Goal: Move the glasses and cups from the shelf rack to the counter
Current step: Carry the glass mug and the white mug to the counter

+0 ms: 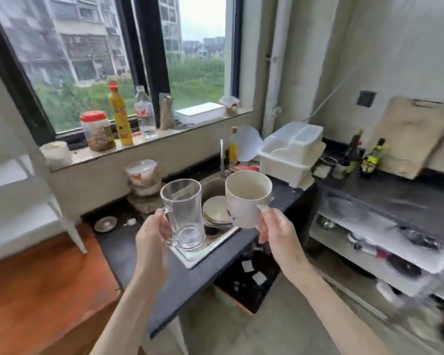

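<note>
My left hand [153, 235] grips the handle of a clear glass mug [183, 213], held upright in the air over the near edge of the sink. My right hand [276, 226] pinches the handle of a white ceramic cup [246, 198], also upright and held just right of the glass mug. Both vessels look empty. Below them runs the dark counter [164, 278]. A white shelf rack [23, 190] stands at the far left, blurred.
The sink [213, 187] holds stacked plates [217, 212] and has a tap behind. Lidded containers [142, 180] stand left of it. A white plastic dish rack [291, 152] and bottles sit on the counter at right. Jars and bottles line the windowsill. A wooden surface [36, 278] lies at lower left.
</note>
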A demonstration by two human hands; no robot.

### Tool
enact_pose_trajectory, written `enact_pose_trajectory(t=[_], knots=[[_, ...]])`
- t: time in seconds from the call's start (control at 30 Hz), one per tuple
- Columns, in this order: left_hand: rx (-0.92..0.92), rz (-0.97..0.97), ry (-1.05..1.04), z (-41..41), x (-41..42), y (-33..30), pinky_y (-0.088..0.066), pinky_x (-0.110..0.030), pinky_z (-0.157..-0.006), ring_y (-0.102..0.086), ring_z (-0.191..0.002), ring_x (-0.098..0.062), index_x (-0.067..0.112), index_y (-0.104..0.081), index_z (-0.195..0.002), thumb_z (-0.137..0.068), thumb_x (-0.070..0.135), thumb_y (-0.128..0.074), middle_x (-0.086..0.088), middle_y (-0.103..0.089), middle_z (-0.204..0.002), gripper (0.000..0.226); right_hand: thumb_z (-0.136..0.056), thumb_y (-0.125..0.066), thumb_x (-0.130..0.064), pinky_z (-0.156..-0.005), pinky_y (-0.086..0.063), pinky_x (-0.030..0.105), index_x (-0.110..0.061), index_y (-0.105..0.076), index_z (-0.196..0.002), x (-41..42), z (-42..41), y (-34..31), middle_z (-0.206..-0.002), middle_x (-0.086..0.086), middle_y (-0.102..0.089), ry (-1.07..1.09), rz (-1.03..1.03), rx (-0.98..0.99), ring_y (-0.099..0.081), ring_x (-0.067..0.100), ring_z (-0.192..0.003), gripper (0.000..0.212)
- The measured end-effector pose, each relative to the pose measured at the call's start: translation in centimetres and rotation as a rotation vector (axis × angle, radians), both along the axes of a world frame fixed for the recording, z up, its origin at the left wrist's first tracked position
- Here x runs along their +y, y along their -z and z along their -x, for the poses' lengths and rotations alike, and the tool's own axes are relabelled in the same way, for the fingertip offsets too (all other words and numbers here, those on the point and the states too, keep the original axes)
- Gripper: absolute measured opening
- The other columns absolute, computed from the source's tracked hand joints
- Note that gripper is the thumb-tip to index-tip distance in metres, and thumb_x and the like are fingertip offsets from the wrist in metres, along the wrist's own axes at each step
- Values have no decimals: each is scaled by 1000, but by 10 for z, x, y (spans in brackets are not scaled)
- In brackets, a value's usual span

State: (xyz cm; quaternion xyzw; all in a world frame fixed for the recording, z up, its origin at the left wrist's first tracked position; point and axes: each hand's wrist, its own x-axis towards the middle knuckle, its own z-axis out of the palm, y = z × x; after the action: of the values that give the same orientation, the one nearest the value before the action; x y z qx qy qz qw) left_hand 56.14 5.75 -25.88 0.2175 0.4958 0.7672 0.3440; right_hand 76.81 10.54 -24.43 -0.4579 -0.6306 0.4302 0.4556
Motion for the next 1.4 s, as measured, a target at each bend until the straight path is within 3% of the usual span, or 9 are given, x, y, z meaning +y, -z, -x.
enact_pose_trajectory(t=[0.13,0.27,0.4,0.5,0.63,0.97,1.17,1.4], knots=[[-59,20,137,-109,51,9,-24,-26,-58,-32,-51,-5,24,-51,-57,-92,25,-52,12,-40,-50,36,-97,-34,-31,-63,-38,28,-15,-40,-66,19,-127,8,-58,-2,-37,123,48,-39,-38,8,-54,35],[-34,55,297,-214,92,16,-23,-28,-59,-29,-49,-7,20,-45,-61,-90,27,-57,12,-35,-48,31,-96,-36,-31,-66,-40,31,-15,-42,-67,31,-239,14,-58,-2,-39,291,96,-34,-41,14,-56,33],[-62,70,461,-310,134,24,-20,-29,-57,-25,-44,-7,21,-44,-60,-91,22,-54,12,-31,-43,33,-96,-38,-31,-51,-39,19,-18,-40,-61,44,-333,17,-56,-2,-40,447,98,0,-40,14,-52,37],[-16,127,570,-378,170,30,-20,-31,-57,-25,-46,-9,24,-45,-51,-89,23,-54,9,-29,-44,39,-97,-38,-28,-60,-41,27,-17,-41,-63,56,-398,22,-55,-4,-39,572,96,15,-41,15,-54,36],[-18,204,697,-439,210,43,-22,-31,-58,-27,-45,-10,21,-46,-61,-86,26,-55,9,-30,-44,28,-96,-38,-25,-61,-36,28,-17,-38,-61,69,-453,33,-56,-5,-38,665,132,27,-41,13,-53,35],[113,275,958,-628,369,47,-22,-33,-59,-24,-53,-15,19,-36,-57,-90,27,-50,3,-28,-49,36,-95,-38,-22,-61,-42,27,-15,-36,-62,193,-613,47,-58,-4,-34,832,191,58,-37,11,-55,34],[228,283,1055,-728,445,38,-25,-30,-56,-26,-54,-15,17,-39,-61,-91,28,-46,-1,-29,-55,33,-90,-38,-20,-65,-44,30,-17,-35,-58,259,-704,55,-54,-6,-36,949,266,90,-41,13,-56,33],[260,325,1135,-831,510,75,-27,-32,-60,-27,-58,-14,16,-48,-79,-91,29,-46,2,-31,-58,18,-88,-39,-20,-66,-43,30,-18,-36,-59,324,-806,96,-55,-7,-36,979,341,161,-42,16,-62,30]])
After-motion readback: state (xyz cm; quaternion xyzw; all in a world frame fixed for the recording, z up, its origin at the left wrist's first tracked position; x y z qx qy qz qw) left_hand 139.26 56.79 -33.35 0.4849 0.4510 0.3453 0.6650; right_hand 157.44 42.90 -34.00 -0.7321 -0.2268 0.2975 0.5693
